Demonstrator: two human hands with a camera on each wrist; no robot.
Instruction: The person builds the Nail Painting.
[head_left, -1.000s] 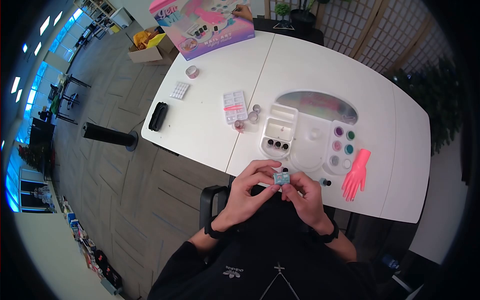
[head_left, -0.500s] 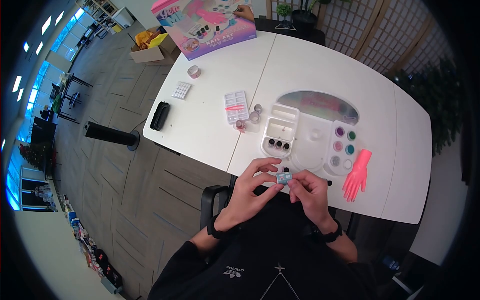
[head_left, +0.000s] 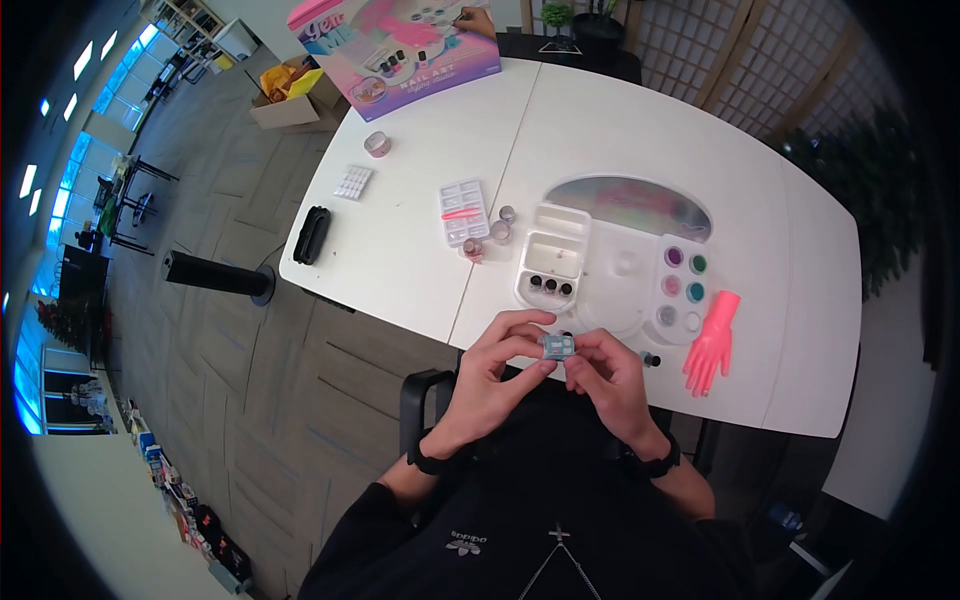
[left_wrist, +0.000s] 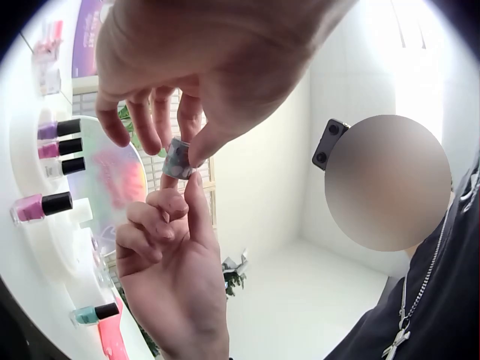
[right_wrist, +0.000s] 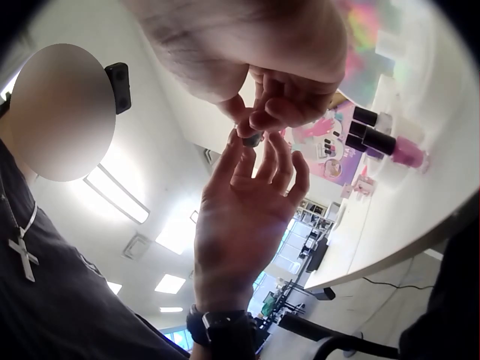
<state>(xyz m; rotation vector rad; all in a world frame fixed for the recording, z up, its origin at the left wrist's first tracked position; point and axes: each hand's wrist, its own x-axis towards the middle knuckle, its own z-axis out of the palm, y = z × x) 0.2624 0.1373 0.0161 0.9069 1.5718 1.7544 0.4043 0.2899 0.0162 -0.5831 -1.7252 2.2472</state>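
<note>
A small teal patterned piece is held between both hands above the table's near edge. The left hand pinches its left side between thumb and index finger, other fingers spread. The right hand has thumb and fingertips at its right side, fingers bent. In the left wrist view the piece sits between the left thumb and finger, with the right hand's fingertips touching it from below. From the right wrist, the piece is mostly hidden by fingertips.
Beyond the hands stands a white tray with black-capped bottles and colored pots. A pink model hand and a teal bottle lie right. Farther left are a compartment box, a black case and a large printed box.
The right fingers have shifted around the teal piece, whose printed face has turned slightly. The head view has moved a little, and both hands stay together near the same place.
</note>
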